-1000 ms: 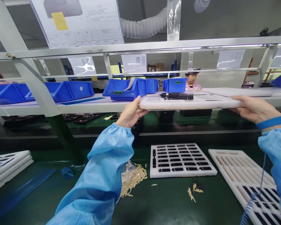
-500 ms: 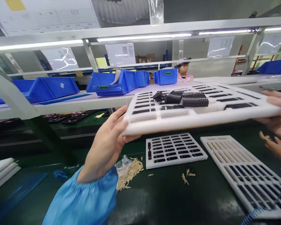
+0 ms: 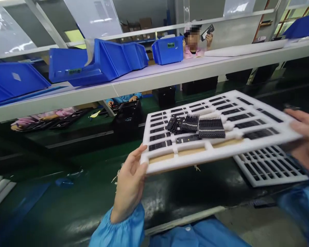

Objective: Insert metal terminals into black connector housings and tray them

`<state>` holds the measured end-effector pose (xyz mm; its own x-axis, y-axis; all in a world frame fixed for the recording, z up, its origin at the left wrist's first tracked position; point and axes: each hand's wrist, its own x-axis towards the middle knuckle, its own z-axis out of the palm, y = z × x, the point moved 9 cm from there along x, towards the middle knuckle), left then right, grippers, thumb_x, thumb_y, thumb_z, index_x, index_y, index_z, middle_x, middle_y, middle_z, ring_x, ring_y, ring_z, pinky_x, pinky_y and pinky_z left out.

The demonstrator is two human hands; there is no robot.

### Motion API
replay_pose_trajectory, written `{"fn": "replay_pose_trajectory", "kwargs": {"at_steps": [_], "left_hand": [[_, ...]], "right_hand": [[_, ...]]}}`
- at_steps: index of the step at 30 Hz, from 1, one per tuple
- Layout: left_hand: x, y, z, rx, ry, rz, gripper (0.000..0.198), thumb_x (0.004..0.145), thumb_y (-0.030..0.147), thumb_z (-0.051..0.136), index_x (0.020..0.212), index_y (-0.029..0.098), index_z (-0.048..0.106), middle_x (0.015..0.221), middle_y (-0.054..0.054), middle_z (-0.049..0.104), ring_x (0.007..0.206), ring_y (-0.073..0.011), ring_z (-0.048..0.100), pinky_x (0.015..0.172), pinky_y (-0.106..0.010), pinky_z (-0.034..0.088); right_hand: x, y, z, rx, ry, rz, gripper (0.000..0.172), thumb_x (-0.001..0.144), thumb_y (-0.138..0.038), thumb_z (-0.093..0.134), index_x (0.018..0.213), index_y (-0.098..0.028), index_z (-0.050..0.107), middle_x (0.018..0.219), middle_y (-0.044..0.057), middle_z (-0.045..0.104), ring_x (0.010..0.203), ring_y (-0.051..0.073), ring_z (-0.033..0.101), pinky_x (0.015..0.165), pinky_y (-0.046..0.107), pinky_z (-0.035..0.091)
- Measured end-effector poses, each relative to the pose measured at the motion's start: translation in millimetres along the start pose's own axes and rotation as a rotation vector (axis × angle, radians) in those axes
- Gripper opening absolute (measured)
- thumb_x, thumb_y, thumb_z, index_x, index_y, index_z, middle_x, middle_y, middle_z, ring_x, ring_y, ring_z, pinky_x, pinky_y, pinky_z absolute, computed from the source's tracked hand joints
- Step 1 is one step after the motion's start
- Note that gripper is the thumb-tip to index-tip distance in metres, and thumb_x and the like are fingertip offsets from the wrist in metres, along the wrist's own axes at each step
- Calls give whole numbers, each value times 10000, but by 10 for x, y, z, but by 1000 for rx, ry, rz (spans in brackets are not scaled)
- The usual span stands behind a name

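Between my two hands a white foam tray (image 3: 190, 158) is held up above the green work surface, slightly tilted. My left hand (image 3: 131, 175) grips its near left corner, thumb on top and fingers below. At the right end, my right hand (image 3: 307, 137) is closed on the edge, a little blurred. Narrow black parts fill many of the tray's slots. On top of the slots lie loose black strip-like parts (image 3: 211, 127), stacked in rows and a small heap. Two slots along the near edge show a brown base.
A second slotted foam tray (image 3: 257, 181) lies on the green surface (image 3: 92, 202) at right. Blue bins (image 3: 167, 51) stand on the shelf (image 3: 170, 75) ahead. White foam pieces (image 3: 1, 195) are stacked at far left. A person (image 3: 194, 48) across the shelf holds up a dark object.
The foam tray has come down and nearer, its top now tilted more into view, both hands still on it. My view has also turned downward. The person opposite has raised a dark object.
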<state>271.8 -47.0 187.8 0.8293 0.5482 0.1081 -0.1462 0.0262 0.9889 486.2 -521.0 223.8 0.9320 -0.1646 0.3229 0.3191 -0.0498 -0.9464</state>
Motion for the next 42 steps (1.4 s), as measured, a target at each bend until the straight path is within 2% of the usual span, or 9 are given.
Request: {"fn": "replay_pose_trajectory", "kwargs": {"at_steps": [4, 8, 13, 20, 24, 27, 30, 34, 42], "left_hand": [[568, -569, 35, 87, -78, 62, 556, 885, 403, 658, 1404, 232, 552, 1585, -105, 482, 1455, -319, 480, 1105, -379, 523], [1066, -1214, -26, 254, -82, 84, 575, 897, 318, 531, 1456, 193, 483, 1627, -113, 420, 1515, -258, 402, 1172, -321, 443], [1220, -1854, -65, 484, -134, -48, 525, 875, 193, 460, 1395, 182, 537, 1573, -107, 493, 1475, -236, 457, 1208, -349, 402], [1139, -1907, -169, 701, -149, 73, 393, 936, 319, 495, 1280, 183, 627, 1469, -137, 577, 1445, -293, 485, 1259, -472, 321], [945, -1671, -113, 804, -124, 177, 386, 991, 361, 471, 1300, 179, 614, 1579, -179, 452, 1507, -325, 398, 1267, -515, 285], [663, -1375, 87, 830, -80, 276, 349, 1018, 302, 461, 1318, 199, 605, 1605, -152, 423, 1527, -303, 363, 1280, -508, 256], [359, -1281, 509, 743, -260, 346, 303, 1022, 224, 469, 1277, 251, 629, 1526, -93, 525, 1457, -255, 466, 1244, -454, 346], [35, -1553, 1034, 654, -585, 338, 310, 1022, 147, 451, 1224, 262, 657, 1444, -69, 601, 1348, -225, 574, 1131, -413, 477], [-379, -2028, 1500, 535, -833, 365, 400, 1002, 29, 391, 1236, 246, 631, 1382, -63, 642, 1327, -177, 576, 1114, -374, 493]], "right_hand": [[293, 896, 707, 56, -155, 169, 524, 853, -306, 656, 1367, -272, 562, 1276, 107, 683, 1198, 291, 674, 998, 460, 604], [486, 1651, 1309, -25, -288, 215, 570, 853, -303, 619, 1404, -238, 491, 1111, 81, 736, 1060, 279, 731, 955, 486, 615], [484, 2203, 1610, -228, -355, 204, 652, 861, -345, 646, 1462, -160, 471, 1164, 149, 739, 1099, 309, 719, 1013, 483, 572], [142, 2089, 1094, -546, -273, 93, 836, 866, -386, 681, 1596, -180, 331, 1316, 153, 683, 1193, 348, 663, 1119, 541, 470], [109, 1744, 358, -841, -100, -43, 693, 911, -309, 592, 1562, -166, 402, 1068, 117, 754, 972, 313, 721, 955, 487, 561], [106, 1809, 46, -998, -140, -1, 635, 878, -236, 592, 1498, -149, 484, 951, 93, 758, 871, 295, 722, 884, 442, 573], [51, 1987, 41, -1098, -256, 52, 681, 863, -205, 616, 1516, -124, 441, 965, 92, 755, 815, 274, 716, 844, 405, 574], [-14, 2024, 183, -1261, -321, 25, 798, 846, -175, 681, 1559, -89, 334, 1043, 127, 739, 906, 305, 718, 839, 397, 561], [-129, 1973, 459, -1631, -550, 5, 866, 944, -241, 629, 1591, 61, 139, 974, 248, 708, 903, 381, 698, 712, 411, 551]]}}
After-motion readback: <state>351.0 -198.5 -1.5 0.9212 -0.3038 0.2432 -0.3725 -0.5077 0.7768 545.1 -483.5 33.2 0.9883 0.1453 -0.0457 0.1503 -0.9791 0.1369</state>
